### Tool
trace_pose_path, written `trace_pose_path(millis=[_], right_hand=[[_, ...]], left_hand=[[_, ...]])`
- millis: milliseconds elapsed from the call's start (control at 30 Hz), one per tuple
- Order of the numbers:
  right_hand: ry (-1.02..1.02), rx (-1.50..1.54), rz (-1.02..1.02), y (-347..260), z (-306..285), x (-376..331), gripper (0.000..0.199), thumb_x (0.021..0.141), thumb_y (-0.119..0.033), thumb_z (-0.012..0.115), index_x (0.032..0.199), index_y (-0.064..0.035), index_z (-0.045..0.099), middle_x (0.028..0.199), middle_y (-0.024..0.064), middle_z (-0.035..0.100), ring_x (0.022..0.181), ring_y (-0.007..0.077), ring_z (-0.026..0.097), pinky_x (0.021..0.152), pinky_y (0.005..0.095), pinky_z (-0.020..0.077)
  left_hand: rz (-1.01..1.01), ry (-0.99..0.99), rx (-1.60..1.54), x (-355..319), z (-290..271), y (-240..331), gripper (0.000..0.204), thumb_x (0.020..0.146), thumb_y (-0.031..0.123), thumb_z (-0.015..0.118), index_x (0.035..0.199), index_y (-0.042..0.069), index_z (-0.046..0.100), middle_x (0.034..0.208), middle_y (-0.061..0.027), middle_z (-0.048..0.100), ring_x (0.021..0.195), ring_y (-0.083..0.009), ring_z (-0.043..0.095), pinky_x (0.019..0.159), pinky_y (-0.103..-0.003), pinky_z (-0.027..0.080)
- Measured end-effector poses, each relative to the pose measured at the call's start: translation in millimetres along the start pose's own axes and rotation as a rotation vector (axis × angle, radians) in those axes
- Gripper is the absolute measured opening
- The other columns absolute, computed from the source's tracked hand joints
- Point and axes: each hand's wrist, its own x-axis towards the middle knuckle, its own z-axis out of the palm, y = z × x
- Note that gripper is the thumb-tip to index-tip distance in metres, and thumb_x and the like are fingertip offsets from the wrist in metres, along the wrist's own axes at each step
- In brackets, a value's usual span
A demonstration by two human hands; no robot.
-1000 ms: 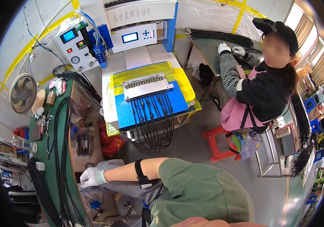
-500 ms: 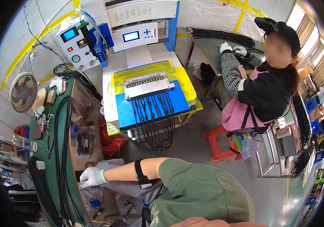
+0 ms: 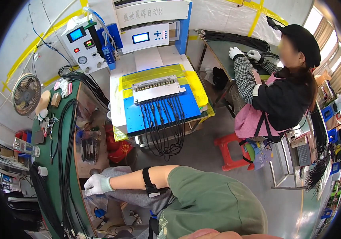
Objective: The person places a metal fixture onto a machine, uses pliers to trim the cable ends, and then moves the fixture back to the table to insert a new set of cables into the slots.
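One gloved hand is all I've got on screen, the left hand [image 3: 97, 184], reaching out to my left with the bare forearm and a black armband [image 3: 148, 182] trailing behind it. It sits at the edge of the green workbench [image 3: 53, 180], fingers curled loosely, and I can't tell whether it actually grips anything; it looks to be resting just beside the long run of black cables [image 3: 63, 159] that lies along the bench top. My right hand is out of view. Beyond the hand, farther along the bench, there's a clutter of small tools and a desk fan [image 3: 26, 94] at the far end. Off to the right of the hand and ahead stands the blue fixture board [image 3: 160, 111] with a metal connector bar [image 3: 158, 88], a row of black cables plugged in and hanging off its front edge in loops, so that board reads to me as already loaded. Behind it sits the white tester cabinet [image 3: 150, 38] with lit screens. Judging by the thick bundle on the bench, plenty of cable is left to handle. Well away to the right, a co-worker [image 3: 282, 99] on a red stool [image 3: 230, 151] handles cables at another table.
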Motion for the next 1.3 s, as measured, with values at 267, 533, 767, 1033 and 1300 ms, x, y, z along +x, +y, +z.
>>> trace_pose_path(millis=[267, 533, 767, 1033, 1300], right_hand=[[-0.005, -0.009, 0.003, 0.5, 0.9, 0.5, 0.026, 0.08, -0.035, 0.069, 0.089, -0.011, 0.075, 0.082, 0.0142, 0.07, 0.079, 0.0317, 0.068, 0.069, 0.0405, 0.051], [-0.006, -0.049, -0.004, 4.2, 1.9, 1.5, 0.027, 0.081, -0.035, 0.068, 0.088, -0.0107, 0.074, 0.082, 0.0147, 0.07, 0.079, 0.0325, 0.068, 0.07, 0.0413, 0.0508], [-0.016, -0.038, -0.001, 3.8, 2.1, 1.5, 0.027, 0.081, -0.036, 0.068, 0.088, -0.0103, 0.074, 0.082, 0.0147, 0.07, 0.08, 0.0328, 0.068, 0.07, 0.0418, 0.0507], [-0.006, -0.061, -0.023, 5.3, 4.2, 1.1, 0.027, 0.081, -0.036, 0.068, 0.088, -0.0105, 0.074, 0.082, 0.0146, 0.07, 0.08, 0.0326, 0.068, 0.07, 0.0421, 0.0507], [-0.032, -0.09, -0.043, -0.4, 4.6, 3.3, 0.027, 0.081, -0.036, 0.068, 0.088, -0.0113, 0.075, 0.081, 0.0143, 0.07, 0.079, 0.0323, 0.068, 0.07, 0.0425, 0.0507]], left_hand=[[-0.207, -0.229, 0.207, -8.0, -12.3, 3.5, 0.017, 0.085, 0.016, 0.074, 0.097, 0.004, 0.077, 0.107, -0.014, 0.072, 0.106, -0.036, 0.061, 0.103, -0.05, 0.044], [-0.35, -0.166, 0.205, -16.9, -6.8, 2.6, 0.017, 0.085, 0.016, 0.075, 0.098, 0.005, 0.077, 0.105, -0.0125, 0.072, 0.107, -0.0371, 0.061, 0.101, -0.05, 0.045], [-0.192, -0.232, 0.217, -8.9, -10.2, 0.0, 0.018, 0.084, 0.015, 0.076, 0.101, 0.007, 0.077, 0.108, -0.0117, 0.072, 0.111, -0.0359, 0.06, 0.101, -0.049, 0.046], [-0.273, -0.259, 0.286, -11.3, -9.9, 5.5, 0.021, 0.084, 0.015, 0.076, 0.103, 0.008, 0.076, 0.11, -0.0113, 0.071, 0.114, -0.0354, 0.058, 0.101, -0.048, 0.046], [-0.093, -0.053, 0.067, -16.0, 3.6, -16.9, 0.021, 0.088, 0.02, 0.072, 0.105, 0.008, 0.076, 0.115, -0.0118, 0.069, 0.117, -0.0395, 0.055, 0.102, -0.05, 0.044]])
